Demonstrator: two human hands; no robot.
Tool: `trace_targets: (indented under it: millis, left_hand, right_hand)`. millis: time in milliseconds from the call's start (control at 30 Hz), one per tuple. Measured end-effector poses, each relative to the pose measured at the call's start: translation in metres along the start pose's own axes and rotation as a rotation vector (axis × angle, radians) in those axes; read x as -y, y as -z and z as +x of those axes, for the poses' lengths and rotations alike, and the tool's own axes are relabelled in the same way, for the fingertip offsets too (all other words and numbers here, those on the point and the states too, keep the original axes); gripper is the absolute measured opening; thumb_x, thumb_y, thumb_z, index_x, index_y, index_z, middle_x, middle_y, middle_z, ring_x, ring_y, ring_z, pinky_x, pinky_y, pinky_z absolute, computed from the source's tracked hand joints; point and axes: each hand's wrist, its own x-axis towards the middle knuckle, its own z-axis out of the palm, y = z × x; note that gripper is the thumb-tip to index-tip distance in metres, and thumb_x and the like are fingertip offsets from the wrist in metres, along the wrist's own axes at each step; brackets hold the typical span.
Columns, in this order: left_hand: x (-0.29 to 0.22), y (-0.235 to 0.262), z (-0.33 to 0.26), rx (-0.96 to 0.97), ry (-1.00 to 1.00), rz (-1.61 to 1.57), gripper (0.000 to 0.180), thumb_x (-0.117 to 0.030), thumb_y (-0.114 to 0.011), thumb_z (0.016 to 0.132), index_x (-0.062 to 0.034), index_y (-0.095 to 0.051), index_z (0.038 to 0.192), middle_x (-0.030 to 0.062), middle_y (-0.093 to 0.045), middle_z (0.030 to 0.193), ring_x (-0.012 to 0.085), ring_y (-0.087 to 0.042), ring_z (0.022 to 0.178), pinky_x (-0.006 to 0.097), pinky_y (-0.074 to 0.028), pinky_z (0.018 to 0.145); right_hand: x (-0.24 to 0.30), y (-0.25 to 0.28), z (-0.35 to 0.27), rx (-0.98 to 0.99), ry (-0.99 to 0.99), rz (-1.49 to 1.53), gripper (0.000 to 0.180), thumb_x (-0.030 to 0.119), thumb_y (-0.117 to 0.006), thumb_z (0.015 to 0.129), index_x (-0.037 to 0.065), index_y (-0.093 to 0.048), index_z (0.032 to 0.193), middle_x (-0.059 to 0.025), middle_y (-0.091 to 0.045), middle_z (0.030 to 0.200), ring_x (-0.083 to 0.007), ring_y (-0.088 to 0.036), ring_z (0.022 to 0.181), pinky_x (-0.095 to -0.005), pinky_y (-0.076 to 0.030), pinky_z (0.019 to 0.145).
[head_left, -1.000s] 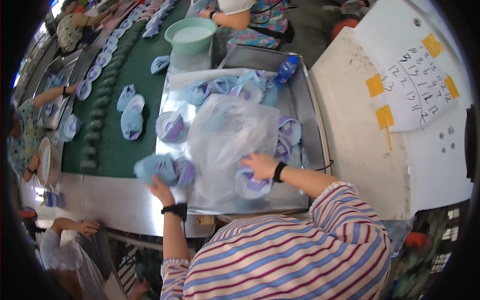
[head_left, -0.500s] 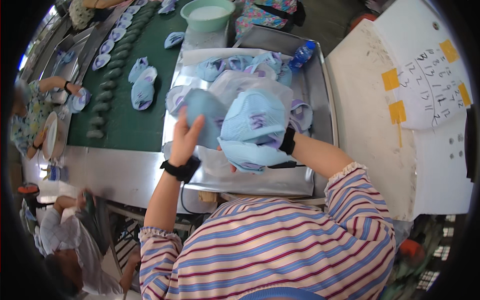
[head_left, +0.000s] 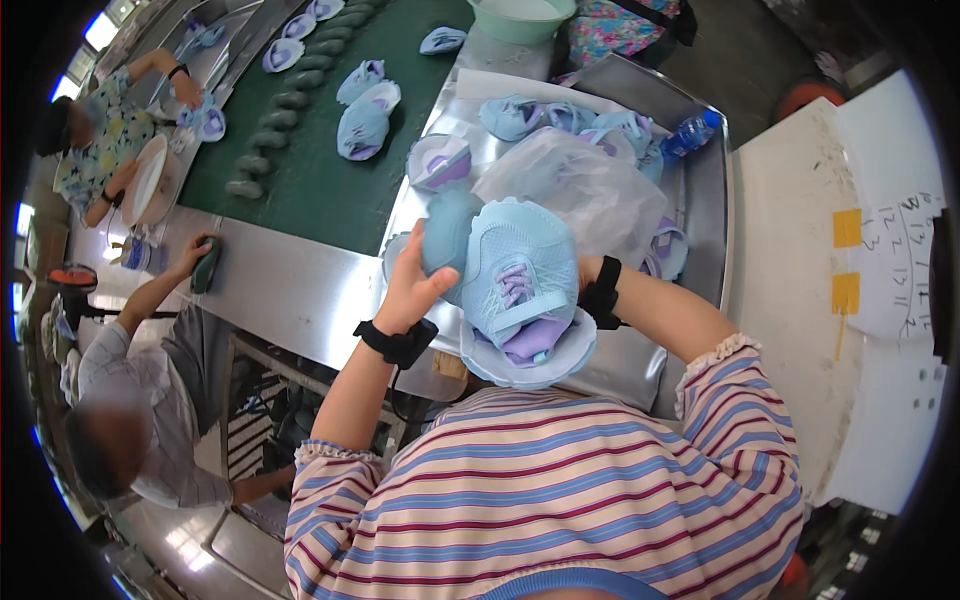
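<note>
The left hand (head_left: 408, 290) grips a pale blue shoe (head_left: 445, 235) at nine o'clock of the laced shoe (head_left: 515, 280) the hidden right hand seemingly holds; both look light, soft, best pinched by the sole.

Matt mesh-cloth shoe (head_left: 515, 275), crinkled glossy plastic bag (head_left: 580, 185), brushed metal table (head_left: 290, 290).

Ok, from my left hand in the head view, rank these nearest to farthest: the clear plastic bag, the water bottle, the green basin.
From the left hand:
1. Clear plastic bag, just beyond it to the right, on the metal tray.
2. Water bottle, at the tray's far right corner.
3. Green basin, at the picture's top edge.
</note>
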Motion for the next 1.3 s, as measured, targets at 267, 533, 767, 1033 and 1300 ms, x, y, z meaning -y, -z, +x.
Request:
trace_targets:
  millis: [267, 533, 767, 1033, 1300]
  left_hand:
    - [-0.013, 0.013, 0.007, -0.091, 0.242, -0.015, 0.051, -0.014, -0.074, 0.072, 0.0058, -0.053, 0.114, 0.018, -0.052, 0.122, 0.0239, -0.047, 0.115, 0.033, -0.039, 0.094]
    - [0.001, 0.058, 0.004, -0.296, -0.071, 0.28, 0.057, -0.014, -0.069, 0.077, 0.0051, -0.043, 0.123, 0.016, -0.038, 0.131, 0.0208, -0.046, 0.112, 0.032, -0.039, 0.094]
    - [-0.001, 0.071, 0.019, -0.383, 0.042, 0.69, 0.078, -0.032, -0.083, 0.056, 0.0073, -0.045, 0.112, 0.0282, -0.039, 0.125, 0.04, -0.043, 0.114, 0.042, -0.038, 0.094]
    - [0.042, 0.291, 0.081, -0.892, -0.038, -0.325, 0.047, -0.008, -0.071, 0.074, -0.0007, -0.052, 0.116, 0.0085, -0.059, 0.11, 0.0219, -0.057, 0.099, 0.036, -0.046, 0.087]
    - [0.026, 0.522, 0.123, -1.279, -0.058, 0.287, 0.049, -0.005, -0.066, 0.074, 0.001, -0.045, 0.118, 0.0116, -0.058, 0.099, 0.0195, -0.058, 0.081, 0.031, -0.049, 0.07]
  right_hand:
    - [-0.016, 0.015, 0.024, -0.208, 0.015, -0.042, 0.053, 0.051, -0.046, 0.089, 0.006, -0.053, 0.116, -0.0168, -0.061, 0.106, -0.0293, -0.064, 0.089, -0.0325, -0.057, 0.061]
    - [0.015, -0.036, 0.066, -0.669, 0.449, 0.163, 0.061, 0.06, -0.051, 0.083, 0.014, -0.042, 0.123, -0.0062, -0.058, 0.097, -0.0221, -0.058, 0.088, -0.0358, -0.048, 0.066]
    - [0.068, -0.073, 0.125, -0.648, 0.315, 0.105, 0.051, 0.042, -0.052, 0.09, 0.012, -0.035, 0.128, -0.014, -0.047, 0.12, -0.0243, -0.06, 0.091, -0.0408, -0.053, 0.07]
    - [0.102, -0.049, 0.104, -0.621, 0.428, -0.369, 0.06, 0.008, -0.056, 0.087, 0.005, -0.027, 0.14, -0.0172, -0.038, 0.133, -0.0222, -0.059, 0.103, -0.0291, -0.049, 0.078]
    - [0.057, -0.055, 0.002, -0.834, 0.185, -0.532, 0.042, 0.008, -0.056, 0.086, -0.001, -0.045, 0.126, -0.01, -0.054, 0.118, -0.0194, -0.06, 0.097, -0.0267, -0.049, 0.075]
